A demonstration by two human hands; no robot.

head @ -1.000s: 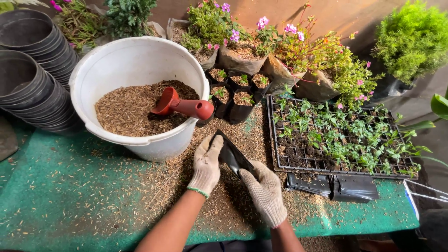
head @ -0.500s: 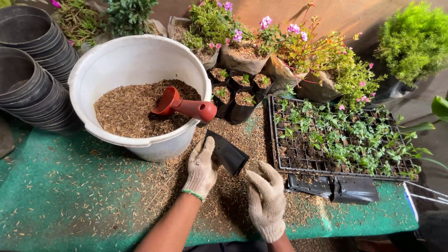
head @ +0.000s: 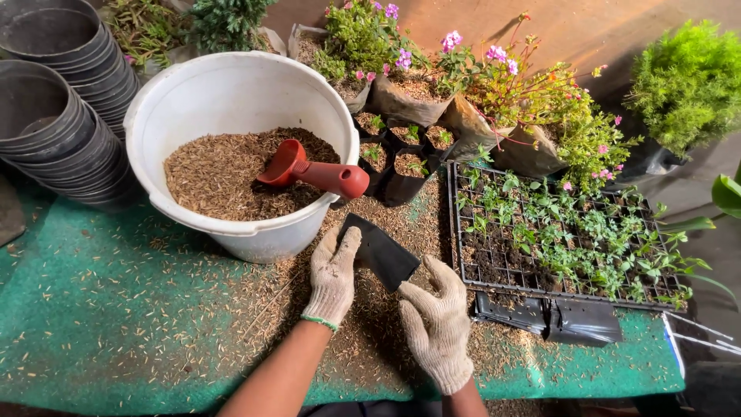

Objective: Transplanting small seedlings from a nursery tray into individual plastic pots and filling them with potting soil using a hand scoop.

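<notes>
At the centre of the frame we hold a small black plastic nursery bag [head: 380, 252] flat over the husk-strewn green mat surface [head: 93, 309]. Our gloved left hand [head: 333, 276] pinches its left edge as before; our gloved right hand [head: 437, 323], off the bag half a second ago with fingers spread, has come back to its lower right corner, fingers loosely open, touching rather than gripping. Just above stands the white plastic bucket [head: 231, 93] of brown husk with a red scoop [head: 312, 174]; the black seedling tray [head: 556, 232] lies at right.

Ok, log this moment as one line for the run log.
left hand: holds black grow bag | right hand: touches bag's lower end | red scoop: in white bucket of husk | seedling tray: right
</notes>
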